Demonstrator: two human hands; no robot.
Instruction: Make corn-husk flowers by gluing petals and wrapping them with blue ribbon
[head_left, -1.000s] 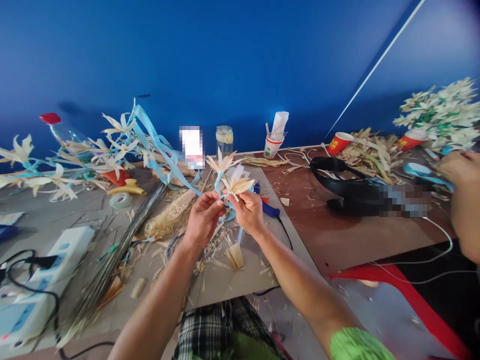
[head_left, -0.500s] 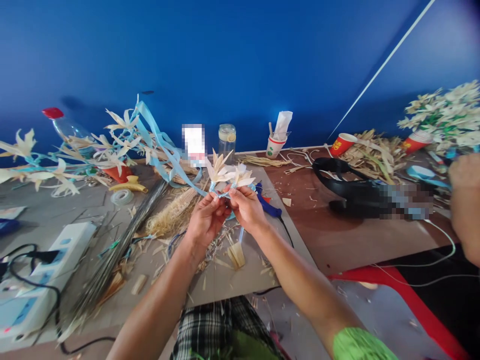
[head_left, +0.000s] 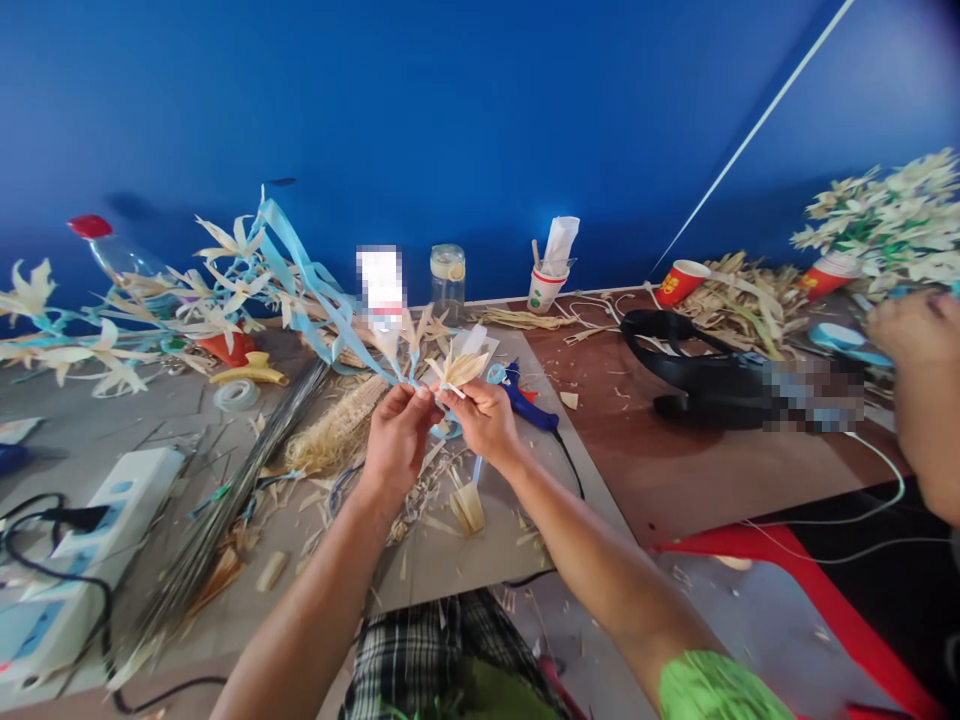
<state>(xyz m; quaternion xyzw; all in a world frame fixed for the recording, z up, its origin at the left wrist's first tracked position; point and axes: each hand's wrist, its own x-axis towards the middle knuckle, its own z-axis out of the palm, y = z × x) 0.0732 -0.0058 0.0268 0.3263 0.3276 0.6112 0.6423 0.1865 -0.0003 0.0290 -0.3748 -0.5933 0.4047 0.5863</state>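
Observation:
Close together over the table's middle, both my hands pinch a branch of pale corn-husk flowers wrapped in light blue ribbon point(head_left: 322, 320). My left hand point(head_left: 397, 432) is closed on the blue-wrapped stem, with husk petals point(head_left: 424, 335) standing up just beyond its fingertips. My right hand point(head_left: 484, 420) is closed at the base of a cream husk flower point(head_left: 459, 370), thumb near the left fingers. The ribbon runs up and left from my fingers to a larger spray of husk flowers point(head_left: 240, 285). My fingers partly hide the stem.
A blue glue gun point(head_left: 529, 400) lies right of my hands. To the left are a wire bundle point(head_left: 240, 490), a tape roll point(head_left: 236, 394) and a power strip point(head_left: 90, 570). A jar point(head_left: 448, 285) and paper cup point(head_left: 546, 288) stand behind. Another person's hand point(head_left: 919, 330) is at right.
The flower at my right hand has tilted to the right and toward me, apart from the petals by my left hand. The view has shifted slightly.

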